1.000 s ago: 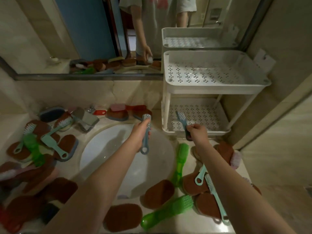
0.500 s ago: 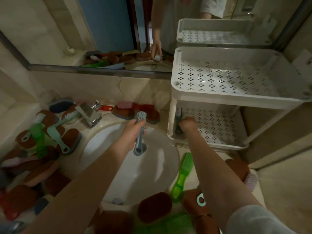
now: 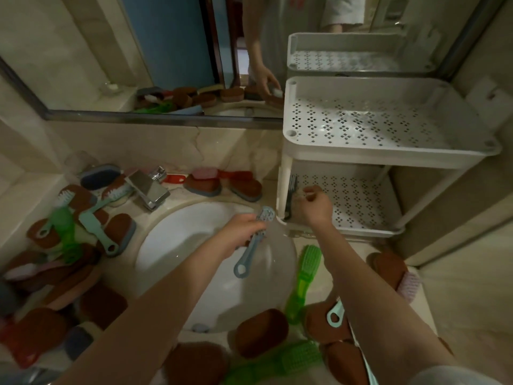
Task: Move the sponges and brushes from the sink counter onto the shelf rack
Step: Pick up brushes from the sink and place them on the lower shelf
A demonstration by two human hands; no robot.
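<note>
dark brush (image 3: 291, 194): lies along the left edge of the rack's lower tier, just right of the frame's centre; its near end is hidden behind the right hand
right hand (image 3: 316, 204): reaches into the lower tier right beside the dark brush, fingers loosely curled; from where I stand I cannot tell whether they pinch the brush or only touch it
grey-blue brush (image 3: 254, 240): held above the sink basin at the centre of the frame, bristle head toward the rack, ringed handle end pointing down the frame
left hand (image 3: 243, 229): fingers wrapped round the neck of the grey-blue brush, just under its head
rack (image 3: 388, 155): white, with two perforated tiers, on the counter at the right of the frame, its back against the mirror
sink basin (image 3: 188, 240): white and round, centre of the frame, beneath both forearms
faucet (image 3: 148, 190): chrome, behind the basin toward the upper left
green brush (image 3: 302, 279): flat on the counter between the basin's right rim and the right forearm
second green brush (image 3: 277, 359): at the bottom edge, blurred
brown sponge (image 3: 261, 332): on the basin's near rim, with more brown sponges beside it, partly under the right forearm
left heap (image 3: 83, 226): brown sponges, mint-handled brushes and a green brush, overlapping, at the left of the frame
back row (image 3: 247, 188): brown-topped sponges and a pink one behind the basin, against the wall
mirror (image 3: 166, 51): across the top of the frame
</note>
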